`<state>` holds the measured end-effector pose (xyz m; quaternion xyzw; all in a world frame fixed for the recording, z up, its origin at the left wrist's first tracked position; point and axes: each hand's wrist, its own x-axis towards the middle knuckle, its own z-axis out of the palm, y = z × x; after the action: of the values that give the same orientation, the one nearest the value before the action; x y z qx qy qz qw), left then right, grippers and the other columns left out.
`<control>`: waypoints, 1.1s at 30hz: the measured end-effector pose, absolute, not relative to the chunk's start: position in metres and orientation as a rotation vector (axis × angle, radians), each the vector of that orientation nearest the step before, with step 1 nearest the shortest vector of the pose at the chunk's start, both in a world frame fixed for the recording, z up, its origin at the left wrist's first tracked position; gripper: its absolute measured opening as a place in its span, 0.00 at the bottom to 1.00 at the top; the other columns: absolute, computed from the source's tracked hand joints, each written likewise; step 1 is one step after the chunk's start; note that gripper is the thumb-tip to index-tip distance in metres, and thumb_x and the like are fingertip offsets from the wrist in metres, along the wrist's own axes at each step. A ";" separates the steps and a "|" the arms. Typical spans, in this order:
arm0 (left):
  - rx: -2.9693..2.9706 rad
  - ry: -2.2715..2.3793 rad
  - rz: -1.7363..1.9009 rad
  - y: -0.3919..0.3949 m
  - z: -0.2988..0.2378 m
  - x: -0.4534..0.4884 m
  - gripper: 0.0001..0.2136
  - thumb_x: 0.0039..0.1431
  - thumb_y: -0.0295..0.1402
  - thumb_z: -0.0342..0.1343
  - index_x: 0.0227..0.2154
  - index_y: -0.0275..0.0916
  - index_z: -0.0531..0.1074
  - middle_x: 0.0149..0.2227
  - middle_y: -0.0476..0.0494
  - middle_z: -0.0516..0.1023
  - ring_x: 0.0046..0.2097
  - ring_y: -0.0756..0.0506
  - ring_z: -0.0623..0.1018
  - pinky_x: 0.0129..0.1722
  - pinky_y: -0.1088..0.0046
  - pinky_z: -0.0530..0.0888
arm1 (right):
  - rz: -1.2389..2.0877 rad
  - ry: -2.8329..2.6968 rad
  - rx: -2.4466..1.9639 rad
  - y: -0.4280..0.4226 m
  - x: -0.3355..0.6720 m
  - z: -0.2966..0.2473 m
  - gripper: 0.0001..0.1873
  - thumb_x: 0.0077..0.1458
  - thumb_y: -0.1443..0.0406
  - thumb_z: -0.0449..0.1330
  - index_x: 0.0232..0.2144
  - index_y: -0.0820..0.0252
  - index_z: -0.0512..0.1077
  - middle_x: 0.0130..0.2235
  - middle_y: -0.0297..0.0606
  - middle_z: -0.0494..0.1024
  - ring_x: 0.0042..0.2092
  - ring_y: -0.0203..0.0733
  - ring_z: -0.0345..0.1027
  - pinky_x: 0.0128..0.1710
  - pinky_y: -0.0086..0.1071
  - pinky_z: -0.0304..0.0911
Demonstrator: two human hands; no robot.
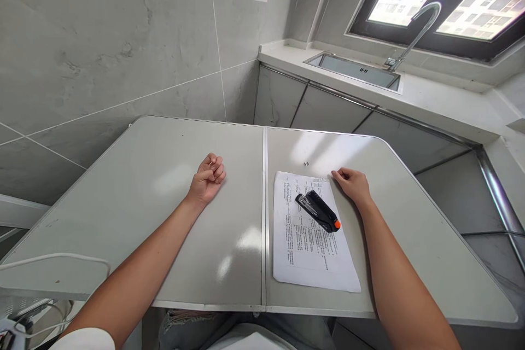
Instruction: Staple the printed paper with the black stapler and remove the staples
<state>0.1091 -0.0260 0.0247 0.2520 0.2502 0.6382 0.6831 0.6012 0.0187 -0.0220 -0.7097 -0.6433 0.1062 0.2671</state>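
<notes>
My left hand [208, 179] rests on the left half of the table, palm turned partly up, its fingers curled in a loose fist with nothing visible in them. On the right half, my right hand [353, 185] lies with fingers curled together, just beside the upper right corner of some printed paper [291, 262]. No object shows in that hand. A black stapler [318, 211] with an orange end lies at a slant on top of the paper. Beyond the paper's top edge sits a tiny silvery piece [306, 163], too small to name surely.
The pale folding table [188, 262] has a seam down its middle. A white cable [57, 255] crosses its left front corner. Behind stand a counter with a sink [353, 70], a curved faucet [422, 30] and a window. A grey tiled wall [123, 38] runs along the left.
</notes>
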 end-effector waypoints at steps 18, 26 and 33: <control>0.660 0.553 1.429 -0.025 0.022 0.109 0.18 0.31 0.15 0.51 0.28 0.39 0.63 0.27 0.54 0.54 0.23 0.55 0.56 0.19 0.77 0.56 | 0.282 -1.743 -1.939 0.019 0.602 -0.022 0.23 0.56 0.46 0.58 0.21 0.57 0.70 0.22 0.34 0.70 0.28 0.40 0.60 0.30 0.34 0.52; 0.700 0.590 1.450 -0.024 0.020 0.108 0.18 0.28 0.15 0.50 0.27 0.39 0.62 0.28 0.54 0.52 0.23 0.55 0.54 0.20 0.77 0.56 | 0.281 -1.739 -1.982 0.018 0.598 -0.018 0.22 0.55 0.47 0.58 0.22 0.57 0.70 0.23 0.34 0.71 0.29 0.39 0.61 0.30 0.33 0.51; 0.698 0.560 1.474 -0.023 0.020 0.109 0.18 0.28 0.15 0.50 0.27 0.38 0.63 0.29 0.52 0.53 0.25 0.55 0.57 0.21 0.79 0.59 | 0.305 -1.749 -1.898 0.016 0.597 -0.018 0.22 0.56 0.48 0.59 0.21 0.57 0.69 0.21 0.32 0.67 0.27 0.38 0.57 0.31 0.33 0.51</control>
<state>0.1086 -0.0229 0.0199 0.3071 0.2465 0.6492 0.6507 0.5970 0.0164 -0.0176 -0.7035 -0.6485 0.1131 0.2681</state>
